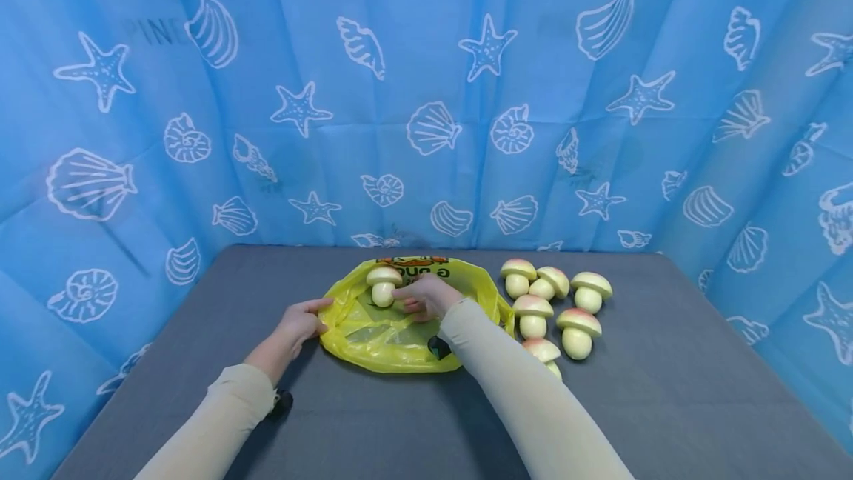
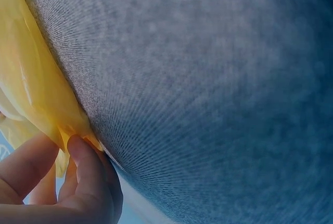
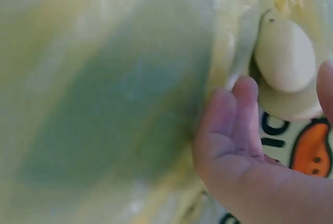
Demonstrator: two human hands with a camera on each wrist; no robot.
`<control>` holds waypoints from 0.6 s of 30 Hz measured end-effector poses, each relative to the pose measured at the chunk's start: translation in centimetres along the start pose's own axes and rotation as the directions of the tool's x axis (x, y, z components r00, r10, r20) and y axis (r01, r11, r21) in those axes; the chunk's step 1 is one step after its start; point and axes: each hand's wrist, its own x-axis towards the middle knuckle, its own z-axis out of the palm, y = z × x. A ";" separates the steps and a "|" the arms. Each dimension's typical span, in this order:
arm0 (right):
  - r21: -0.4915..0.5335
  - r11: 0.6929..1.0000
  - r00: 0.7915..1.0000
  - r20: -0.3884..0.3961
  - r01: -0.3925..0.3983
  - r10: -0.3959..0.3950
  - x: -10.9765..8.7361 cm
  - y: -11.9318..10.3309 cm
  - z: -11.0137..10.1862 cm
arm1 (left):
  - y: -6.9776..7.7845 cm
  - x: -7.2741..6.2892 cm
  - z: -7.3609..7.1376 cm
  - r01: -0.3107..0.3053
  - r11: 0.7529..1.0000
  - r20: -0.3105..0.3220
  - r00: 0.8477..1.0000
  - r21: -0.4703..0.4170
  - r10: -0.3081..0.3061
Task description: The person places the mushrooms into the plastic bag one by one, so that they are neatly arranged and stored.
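A yellow plastic bag (image 1: 393, 360) lies spread with its mouth wide on the table. My left hand (image 1: 303, 323) pinches the bag's left edge between thumb and fingers, as the left wrist view shows close up. Inside the mouth, a toy mushroom (image 1: 383, 289) with a pale stem and pinkish cap lies on the printed plastic. My right hand (image 1: 426, 295) reaches into the bag beside this mushroom, fingertips near its stem. In the right wrist view, the fingers (image 3: 229, 125) are relaxed, with the mushroom's stem (image 3: 286, 57) just past their tips.
Several more toy mushrooms (image 1: 578, 332) stand and lean in a group right of the bag, one partly hidden by my right sleeve (image 1: 526, 398). A grey cloth covers the table (image 1: 373, 428). Behind it hangs a blue curtain (image 1: 426, 184) with white shells and starfish.
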 end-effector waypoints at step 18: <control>-0.228 0.968 0.991 0.103 0.108 -0.086 -5.2 -3.0 -4.5 | 0.2 0.0 0.0 -0.002 1.000 0.021 1.000 -0.005 0.002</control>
